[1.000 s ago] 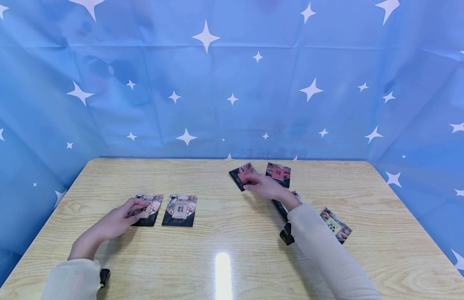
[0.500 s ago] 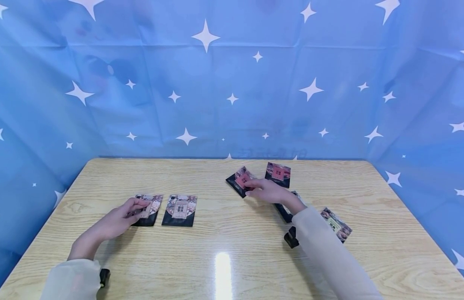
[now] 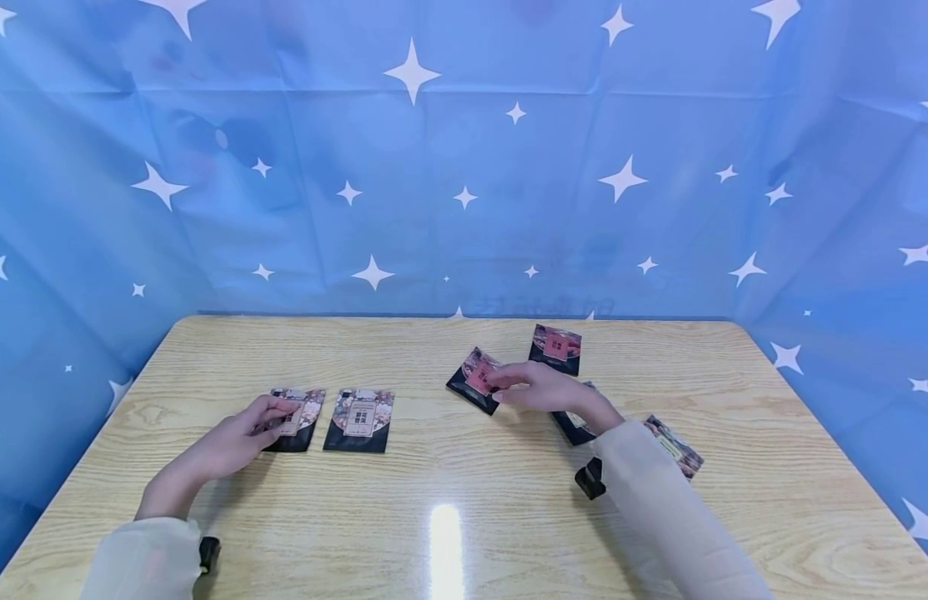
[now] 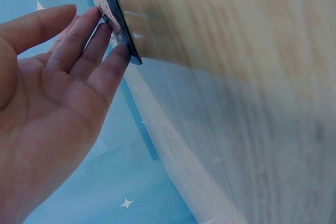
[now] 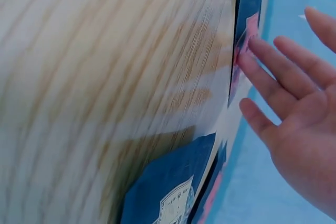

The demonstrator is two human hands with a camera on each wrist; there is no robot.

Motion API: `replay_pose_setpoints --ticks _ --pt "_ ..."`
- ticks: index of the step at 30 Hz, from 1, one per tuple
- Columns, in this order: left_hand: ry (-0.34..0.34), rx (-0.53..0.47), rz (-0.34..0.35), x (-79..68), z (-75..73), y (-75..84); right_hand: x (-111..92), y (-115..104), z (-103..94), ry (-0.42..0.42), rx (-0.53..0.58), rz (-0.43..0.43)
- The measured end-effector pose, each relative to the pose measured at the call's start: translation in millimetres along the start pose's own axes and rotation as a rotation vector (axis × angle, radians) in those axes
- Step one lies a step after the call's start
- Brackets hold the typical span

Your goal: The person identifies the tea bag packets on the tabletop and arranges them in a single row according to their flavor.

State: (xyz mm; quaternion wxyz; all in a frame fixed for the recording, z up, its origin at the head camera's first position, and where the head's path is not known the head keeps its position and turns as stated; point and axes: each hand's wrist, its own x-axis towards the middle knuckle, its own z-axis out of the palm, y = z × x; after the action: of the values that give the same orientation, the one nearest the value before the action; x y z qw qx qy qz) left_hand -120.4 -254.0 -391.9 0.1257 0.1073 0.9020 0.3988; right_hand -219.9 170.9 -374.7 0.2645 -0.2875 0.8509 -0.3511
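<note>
On the table [image 3: 343, 517], my left hand [image 3: 234, 437] and right hand [image 3: 537, 387] keep fingers loosely extended; the angled packet [image 3: 474, 380] has shifted farther from the rear packet [image 3: 556, 346].

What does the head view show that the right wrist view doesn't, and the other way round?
Only the head view shows the left hand, the floral packet it touches and the neighbouring packet beside that. Only the right wrist view shows the palm side of the right hand. Both show that hand touching a pink-labelled packet, plus the wooden table and blue backdrop.
</note>
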Motion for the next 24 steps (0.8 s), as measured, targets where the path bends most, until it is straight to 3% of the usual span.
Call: replay_pose_setpoints --ticks 8,24 --pt "-0.003 -0.001 -0.001 -0.4 -0.3 0.7 8 -7 7.4 0.016 0.034 -0.064" --pt "-0.007 0.001 0.017 1.6 -1.2 -1.9 17 -18 26.8 -0.101 0.032 -0.152"
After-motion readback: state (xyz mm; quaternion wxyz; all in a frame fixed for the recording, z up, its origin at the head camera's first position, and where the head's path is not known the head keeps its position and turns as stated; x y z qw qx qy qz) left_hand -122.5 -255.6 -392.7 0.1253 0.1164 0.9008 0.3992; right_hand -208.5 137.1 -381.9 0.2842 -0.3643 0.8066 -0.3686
